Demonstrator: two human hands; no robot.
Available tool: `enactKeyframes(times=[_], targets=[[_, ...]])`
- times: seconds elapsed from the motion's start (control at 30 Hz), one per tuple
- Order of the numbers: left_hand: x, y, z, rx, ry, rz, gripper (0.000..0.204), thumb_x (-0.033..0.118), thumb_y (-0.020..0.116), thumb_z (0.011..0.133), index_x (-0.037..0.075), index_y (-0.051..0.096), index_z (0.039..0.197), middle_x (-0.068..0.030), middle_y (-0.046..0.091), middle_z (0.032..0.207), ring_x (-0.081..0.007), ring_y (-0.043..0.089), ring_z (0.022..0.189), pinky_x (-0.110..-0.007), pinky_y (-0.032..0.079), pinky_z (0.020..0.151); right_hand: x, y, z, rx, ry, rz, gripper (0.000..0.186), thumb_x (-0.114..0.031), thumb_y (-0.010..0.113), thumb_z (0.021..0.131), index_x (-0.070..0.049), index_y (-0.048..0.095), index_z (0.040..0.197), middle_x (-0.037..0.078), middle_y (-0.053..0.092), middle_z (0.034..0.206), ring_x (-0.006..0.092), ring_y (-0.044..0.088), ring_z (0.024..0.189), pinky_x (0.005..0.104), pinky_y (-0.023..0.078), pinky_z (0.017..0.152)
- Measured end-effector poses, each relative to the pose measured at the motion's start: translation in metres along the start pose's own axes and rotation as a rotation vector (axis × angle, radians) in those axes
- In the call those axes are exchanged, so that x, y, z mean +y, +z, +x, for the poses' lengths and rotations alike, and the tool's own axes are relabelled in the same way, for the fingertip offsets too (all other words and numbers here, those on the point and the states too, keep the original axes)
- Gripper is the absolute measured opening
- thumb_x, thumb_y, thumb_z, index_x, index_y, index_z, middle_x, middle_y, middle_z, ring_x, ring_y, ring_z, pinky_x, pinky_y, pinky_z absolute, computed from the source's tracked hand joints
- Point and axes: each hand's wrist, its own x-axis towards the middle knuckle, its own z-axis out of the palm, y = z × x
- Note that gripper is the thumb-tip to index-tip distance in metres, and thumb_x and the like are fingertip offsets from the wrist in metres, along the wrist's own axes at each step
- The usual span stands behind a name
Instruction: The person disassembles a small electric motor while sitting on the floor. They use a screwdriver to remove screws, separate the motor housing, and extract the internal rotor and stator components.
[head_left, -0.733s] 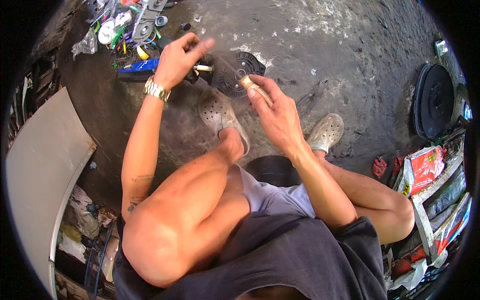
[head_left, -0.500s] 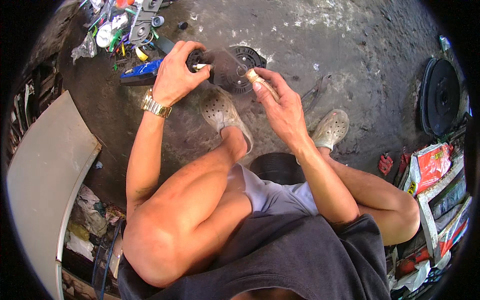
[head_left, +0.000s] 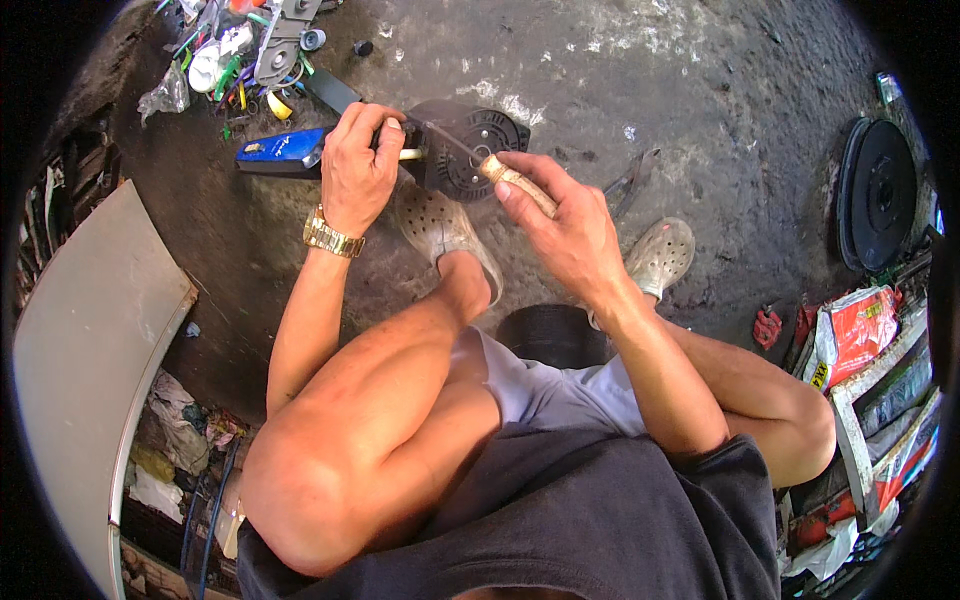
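Nearest me, my right hand (head_left: 570,225) closes around a wooden-handled tool (head_left: 515,183), its thin shaft angled into the black round part (head_left: 470,150) on the concrete floor (head_left: 700,90). Beyond, my left hand (head_left: 355,165) is clenched on that part's edge, apparently to steady it, beside a blue tool (head_left: 275,152).

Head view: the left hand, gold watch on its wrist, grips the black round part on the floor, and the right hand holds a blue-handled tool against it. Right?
Not quite. The tool handle in the right hand is pale wood, not blue; the blue object lies on the floor beside the left hand. The rest holds: the head view shows the gold watch on the left wrist and that hand on the black round part.
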Motion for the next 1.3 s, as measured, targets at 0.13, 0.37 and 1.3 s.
enactKeyframes(times=[0.13, 0.37, 1.3], targets=[[-0.007, -0.008, 0.003, -0.045, 0.066, -0.090, 0.021, 0.016, 0.054, 0.101, 0.002, 0.069, 0.102, -0.0158, 0.065, 0.096, -0.0347, 0.063, 0.084, -0.042, 0.049, 0.074, -0.009, -0.016, 0.008, -0.102, 0.035, -0.105, 0.037, -0.032, 0.069, 0.096, -0.010, 0.069, 0.126, 0.014, 0.076, 0.095, 0.0253, 0.072, 0.087, 0.0377, 0.055, 0.080], [-0.012, -0.011, 0.009, -0.079, 0.004, -0.039, 0.027, 0.024, 0.057, 0.102, 0.000, 0.069, 0.100, -0.0153, 0.065, 0.089, -0.0338, 0.062, 0.076, -0.040, 0.048, 0.070, -0.013, -0.015, 0.025, -0.068, -0.074, -0.098, 0.032, -0.035, 0.066, 0.094, -0.011, 0.075, 0.115, 0.019, 0.075, 0.092, 0.0395, 0.072, 0.090, 0.0449, 0.056, 0.082], [-0.006, -0.014, 0.024, -0.211, -0.060, -0.060, 0.037, 0.035, 0.061, 0.096, -0.001, 0.071, 0.093, -0.0206, 0.064, 0.072, -0.0372, 0.064, 0.066, -0.041, 0.045, 0.061, 0.012, -0.019, 0.043, -0.099, -0.046, -0.059, 0.039, -0.046, 0.071, 0.092, -0.014, 0.077, 0.113, 0.009, 0.074, 0.080, 0.0173, 0.069, 0.073, 0.0356, 0.053, 0.071]])
